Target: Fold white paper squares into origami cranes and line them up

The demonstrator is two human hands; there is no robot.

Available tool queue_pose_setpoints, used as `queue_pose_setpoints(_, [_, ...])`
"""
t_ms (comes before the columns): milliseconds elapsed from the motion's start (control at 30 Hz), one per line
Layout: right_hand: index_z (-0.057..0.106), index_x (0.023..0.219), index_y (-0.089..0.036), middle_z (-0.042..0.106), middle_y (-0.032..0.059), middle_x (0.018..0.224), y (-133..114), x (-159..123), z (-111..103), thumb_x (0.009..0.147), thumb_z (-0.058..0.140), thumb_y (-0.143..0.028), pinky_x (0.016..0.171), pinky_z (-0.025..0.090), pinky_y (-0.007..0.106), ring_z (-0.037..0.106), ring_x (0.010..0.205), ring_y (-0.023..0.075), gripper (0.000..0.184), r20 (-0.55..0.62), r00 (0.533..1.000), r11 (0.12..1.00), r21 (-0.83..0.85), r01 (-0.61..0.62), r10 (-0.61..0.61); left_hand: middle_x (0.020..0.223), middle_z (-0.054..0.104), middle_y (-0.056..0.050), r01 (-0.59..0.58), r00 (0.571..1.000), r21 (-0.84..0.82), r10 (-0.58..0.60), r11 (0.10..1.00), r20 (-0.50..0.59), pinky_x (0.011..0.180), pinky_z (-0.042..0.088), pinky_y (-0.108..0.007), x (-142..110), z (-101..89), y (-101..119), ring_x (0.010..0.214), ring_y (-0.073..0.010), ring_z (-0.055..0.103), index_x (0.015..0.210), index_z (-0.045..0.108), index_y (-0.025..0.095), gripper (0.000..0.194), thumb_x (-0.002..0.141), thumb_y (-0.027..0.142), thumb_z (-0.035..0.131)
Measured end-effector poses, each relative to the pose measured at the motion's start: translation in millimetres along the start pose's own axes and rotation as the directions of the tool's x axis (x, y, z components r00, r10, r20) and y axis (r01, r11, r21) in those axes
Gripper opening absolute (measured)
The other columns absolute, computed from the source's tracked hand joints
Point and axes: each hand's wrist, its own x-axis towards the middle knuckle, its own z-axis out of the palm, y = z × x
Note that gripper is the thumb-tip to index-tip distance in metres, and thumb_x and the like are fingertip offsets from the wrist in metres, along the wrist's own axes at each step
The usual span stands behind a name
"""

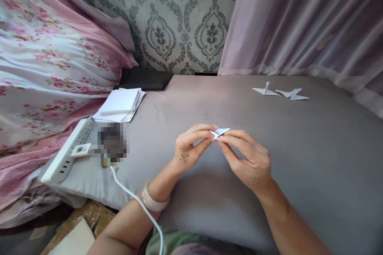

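Both of my hands meet over the grey bed surface point(314, 159) and pinch a small folded white paper piece point(220, 132) between their fingertips. My left hand point(190, 145) grips its left side with thumb and fingers closed. My right hand point(245, 157) pinches the right side, fingers curled. A pale bangle sits on my left wrist. The paper is partly hidden by my fingers.
Two folded white paper birds point(281, 92) lie at the far right. A stack of white paper sheets point(119, 104) sits at the left, beside a white power strip point(67, 151) with a cable. A floral pink quilt point(44, 67) is heaped at the left; a curtain hangs behind.
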Motion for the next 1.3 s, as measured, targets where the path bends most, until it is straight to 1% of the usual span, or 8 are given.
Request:
queue_pose_setpoints(133, [0.068, 0.098, -0.02, 0.07, 0.0053, 0.092, 0.9, 0.4, 0.5, 0.077, 0.066, -0.001, 0.078, 0.055, 0.031, 0.067, 0.086, 0.0166, 0.029, 0.02, 1.0, 1.0, -0.004, 0.006, -0.006, 0.106, 0.07, -0.009, -0.035, 0.999, 0.052, 0.034, 0.998, 0.022, 0.09, 0.053, -0.035, 0.2, -0.6, -0.1, 0.099, -0.0178, 0.066, 0.096, 0.068, 0.018, 0.015, 0.084, 0.009, 0.065])
queue_pose_setpoints(433, [0.065, 0.097, -0.02, 0.069, 0.0045, 0.09, 2.5, -3.3, 6.9, 0.077, 0.066, -0.001, 0.079, 0.054, 0.031, 0.065, 0.084, 0.0157, 0.027, 0.012, 0.999, 0.999, -0.007, -0.037, 0.037, 0.095, 0.071, -0.008, -0.031, 0.998, 0.13, 0.025, 0.991, 0.05, 0.085, 0.053, -0.032, 2.8, -0.1, 2.1, 0.091, -0.0162, 0.066, 0.093, 0.068, 0.016, 0.009, 0.085, 0.012, 0.063])
queue_pose_setpoints(633, [0.065, 0.095, -0.024, 0.068, 0.0028, 0.088, 2.9, -2.8, 4.5, 0.082, 0.061, -0.006, 0.075, 0.054, 0.033, 0.064, 0.082, 0.0166, 0.023, 0.095, 0.989, 0.993, 0.025, -0.112, 0.109, 0.095, 0.07, -0.009, -0.035, 0.995, 0.171, 0.018, 0.985, 0.096, 0.085, 0.053, -0.033, 4.2, -1.4, 5.5, 0.091, -0.0175, 0.066, 0.091, 0.067, 0.016, 0.008, 0.087, 0.014, 0.061])
queue_pose_setpoints(833, [0.063, 0.097, -0.023, 0.067, 0.0027, 0.087, 0.4, -1.9, 6.3, 0.082, 0.059, -0.005, 0.074, 0.053, 0.033, 0.063, 0.08, 0.0158, 0.024, 0.077, 0.991, 0.993, 0.034, -0.115, 0.112, 0.092, 0.069, -0.008, -0.044, 0.996, 0.181, 0.03, 0.982, 0.079, 0.083, 0.052, -0.032, 2.9, -0.8, 3.5, 0.087, -0.0162, 0.065, 0.09, 0.066, 0.017, 0.007, 0.086, 0.014, 0.061])
queue_pose_setpoints(933, [0.063, 0.093, -0.023, 0.064, 0.0033, 0.088, 0.3, -1.8, 5.3, 0.082, 0.06, -0.006, 0.076, 0.053, 0.033, 0.062, 0.082, 0.0162, 0.02, 0.045, 0.988, 0.989, -0.007, -0.148, 0.148, 0.09, 0.069, -0.007, -0.056, 0.996, 0.159, 0.044, 0.986, 0.081, 0.083, 0.052, -0.031, 1.8, -0.8, 1.5, 0.087, -0.0158, 0.065, 0.093, 0.065, 0.017, 0.01, 0.086, 0.011, 0.06])
queue_pose_setpoints(1000, [0.064, 0.097, -0.022, 0.062, 0.0048, 0.093, 1.6, -1.9, 4.2, 0.082, 0.061, -0.009, 0.075, 0.053, 0.034, 0.061, 0.083, 0.0161, 0.02, 0.037, 0.983, 0.984, -0.021, -0.178, 0.179, 0.09, 0.069, -0.006, -0.054, 0.995, 0.139, 0.042, 0.989, 0.09, 0.084, 0.052, -0.031, 1.5, -1.3, 0.5, 0.087, -0.0157, 0.065, 0.093, 0.065, 0.017, 0.011, 0.086, 0.01, 0.06])
queue_pose_setpoints(1133, [0.063, 0.115, -0.023, 0.063, 0.0065, 0.103, 5.4, -2.7, 3.3, 0.085, 0.059, -0.009, 0.077, 0.054, 0.034, 0.061, 0.086, 0.0162, 0.034, 0.125, 0.979, 0.987, 0.003, -0.163, 0.161, 0.09, 0.068, -0.007, -0.013, 0.995, 0.091, 0.004, 0.996, 0.099, 0.084, 0.051, -0.031, 0.8, -1.5, -1.3, 0.088, -0.0158, 0.064, 0.092, 0.064, 0.016, 0.008, 0.087, 0.011, 0.06])
queue_pose_setpoints(1300, [0.066, 0.097, -0.023, 0.064, 0.0023, 0.086, 6.6, -1.4, 3.4, 0.085, 0.06, -0.012, 0.071, 0.053, 0.031, 0.06, 0.077, 0.014, 0.017, 0.13, 0.973, 0.98, 0.041, -0.196, 0.19, 0.092, 0.065, -0.007, 0.097, 0.994, 0.031, -0.098, 0.995, 0.049, 0.082, 0.051, -0.029, -3.4, 1.8, -5.4, 0.087, -0.0148, 0.062, 0.096, 0.06, 0.017, 0.009, 0.088, 0.016, 0.06])
